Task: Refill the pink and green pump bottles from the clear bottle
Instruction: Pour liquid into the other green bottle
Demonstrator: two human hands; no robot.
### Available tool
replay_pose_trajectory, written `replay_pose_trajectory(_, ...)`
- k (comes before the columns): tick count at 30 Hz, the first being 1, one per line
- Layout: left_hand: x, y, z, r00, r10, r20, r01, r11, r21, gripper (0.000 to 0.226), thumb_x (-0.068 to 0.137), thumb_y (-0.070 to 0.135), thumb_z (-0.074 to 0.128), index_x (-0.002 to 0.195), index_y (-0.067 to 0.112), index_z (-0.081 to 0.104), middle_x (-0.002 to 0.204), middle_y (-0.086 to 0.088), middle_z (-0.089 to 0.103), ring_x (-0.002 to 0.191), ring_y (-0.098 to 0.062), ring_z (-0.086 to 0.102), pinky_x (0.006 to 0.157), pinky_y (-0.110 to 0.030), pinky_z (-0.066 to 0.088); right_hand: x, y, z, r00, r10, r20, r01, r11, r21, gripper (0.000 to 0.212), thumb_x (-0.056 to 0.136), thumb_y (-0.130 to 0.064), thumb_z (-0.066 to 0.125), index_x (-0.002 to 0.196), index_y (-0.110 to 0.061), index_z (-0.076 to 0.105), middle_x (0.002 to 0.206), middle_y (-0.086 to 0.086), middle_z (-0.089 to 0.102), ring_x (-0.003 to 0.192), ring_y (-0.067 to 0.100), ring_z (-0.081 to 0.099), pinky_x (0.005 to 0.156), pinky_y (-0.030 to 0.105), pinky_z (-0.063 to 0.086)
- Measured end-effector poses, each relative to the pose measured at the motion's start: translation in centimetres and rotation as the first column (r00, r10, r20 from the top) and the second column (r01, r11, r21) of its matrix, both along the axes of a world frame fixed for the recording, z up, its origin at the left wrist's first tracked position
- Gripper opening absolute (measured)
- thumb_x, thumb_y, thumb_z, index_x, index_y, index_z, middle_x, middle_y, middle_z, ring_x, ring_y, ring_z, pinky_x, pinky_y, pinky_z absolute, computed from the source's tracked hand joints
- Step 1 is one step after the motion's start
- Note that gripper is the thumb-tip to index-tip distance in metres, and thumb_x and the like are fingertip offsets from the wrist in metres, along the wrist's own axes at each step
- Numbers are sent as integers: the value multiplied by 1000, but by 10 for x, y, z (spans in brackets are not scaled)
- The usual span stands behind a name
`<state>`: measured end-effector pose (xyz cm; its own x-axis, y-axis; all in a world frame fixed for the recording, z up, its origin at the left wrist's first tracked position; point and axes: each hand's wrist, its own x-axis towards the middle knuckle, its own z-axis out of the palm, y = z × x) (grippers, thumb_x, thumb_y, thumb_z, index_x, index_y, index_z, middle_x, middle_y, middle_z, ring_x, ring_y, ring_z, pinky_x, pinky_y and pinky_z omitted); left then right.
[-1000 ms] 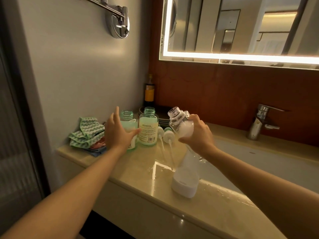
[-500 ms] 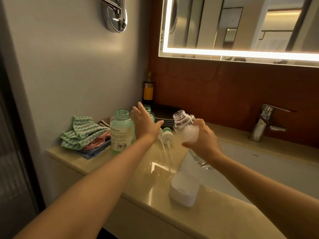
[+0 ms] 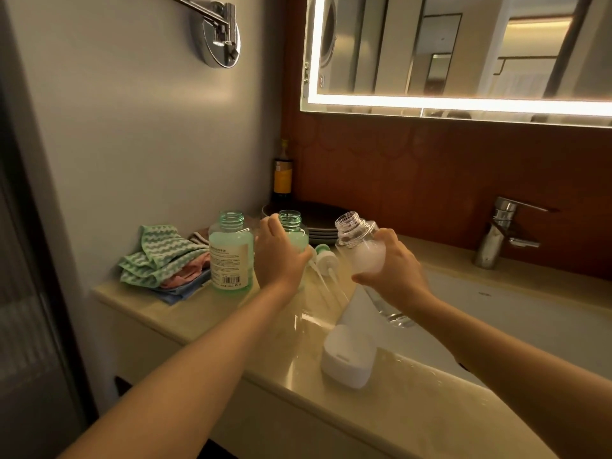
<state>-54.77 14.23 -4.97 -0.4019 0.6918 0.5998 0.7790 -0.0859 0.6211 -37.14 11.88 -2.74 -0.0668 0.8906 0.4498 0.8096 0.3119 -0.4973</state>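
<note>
Head view puts the relation you need at the frame's centre: your right hand (image 3: 394,273) grips the clear bottle (image 3: 352,231) round its middle, over the near-left edge of the sink (image 3: 513,319); its long axis is tilted, open neck up and to the left, base down and to the right. That neck points at the green bottle (image 3: 289,221), which stands upright and uncapped just left of it on the counter (image 3: 142,298); the two mouths are near but apart, the clear one level with or slightly above the green one. Your left hand (image 3: 281,260) wraps that green bottle's body and steadies it, so the right hand is the pouring one and only needs to carry left and tip further. White liquid sits in the clear bottle's upper part, by your fingers.

A labelled bottle (image 3: 230,256), also green-looking and open, stands further left, untouched; I cannot pick out a pink one. Two pumps (image 3: 326,258) lie on the counter between your hands; a white cap (image 3: 347,357) sits at lower centre.

Against half a second ago, your left fingers, then spread open at the green bottle, are now closed round it; the clear bottle keeps much the same tilt in your right hand.
</note>
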Motion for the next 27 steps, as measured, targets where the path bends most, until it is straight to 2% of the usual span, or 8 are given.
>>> replay_pose_trajectory(4, -5, -31, -8, 996, -90, -17, 91, 992, 87, 78, 72, 35, 74, 134, 10, 33, 132, -6, 38, 109, -19, 46, 74, -22, 36, -3, -12, 10, 997, 5, 72, -9, 998, 55, 74, 68, -27, 80, 129, -20, 38, 120, 8, 55, 105, 24, 50, 84, 38, 46)
replay_pose_trajectory(8, -5, -51, -12, 990, -143, -1, 142, 986, 83, 79, 72, 34, 75, 135, 12, 31, 134, -5, 36, 105, -19, 48, 72, -26, 41, -10, -20, 20, 970, -20, 243, -20, 987, 159, 78, 71, -29, 78, 135, -19, 33, 121, 8, 54, 109, 25, 51, 89, 39, 47)
replay_pose_trajectory(11, -3, -63, -15, 988, -155, 8, 154, 985, 81, 80, 71, 35, 75, 134, 14, 31, 135, -5, 36, 106, -22, 49, 75, -32, 49, -15, -25, 30, 956, -28, 292, -26, 983, 182, 78, 73, -29, 76, 136, -19, 31, 120, 9, 54, 110, 27, 50, 88, 39, 45)
replay_pose_trajectory(14, -2, -70, -16, 988, -152, -2, 151, 985, 87, 80, 70, 38, 75, 134, 14, 32, 135, -5, 37, 105, -23, 50, 72, -31, 48, -20, -28, 37, 936, -48, 348, -31, 975, 218, 75, 75, -25, 73, 136, -19, 30, 119, 9, 54, 107, 27, 50, 87, 37, 42)
replay_pose_trajectory(18, -1, -75, -18, 990, -142, 0, 141, 985, 100, 81, 71, 38, 75, 136, 15, 31, 138, -5, 35, 109, -22, 48, 76, -32, 49, -26, -29, 38, 899, -91, 429, -37, 959, 281, 73, 77, -20, 70, 137, -20, 30, 120, 9, 54, 106, 27, 51, 90, 38, 42)
replay_pose_trajectory(23, 0, -74, -23, 983, -175, 48, 168, 978, 126, 81, 71, 33, 76, 136, 14, 31, 138, -6, 35, 118, -22, 43, 88, -35, 47, -25, -29, 41, 860, -107, 500, -56, 952, 300, 72, 79, -21, 69, 139, -19, 28, 123, 9, 53, 108, 26, 51, 92, 38, 42)
replay_pose_trajectory(27, -5, -73, -25, 987, -159, 32, 153, 979, 133, 79, 67, 35, 79, 129, 12, 37, 131, -6, 41, 112, -22, 45, 82, -34, 47, -24, -31, 45, 833, -126, 539, -62, 946, 317, 70, 81, -23, 67, 139, -19, 28, 125, 9, 52, 111, 27, 50, 94, 38, 41)
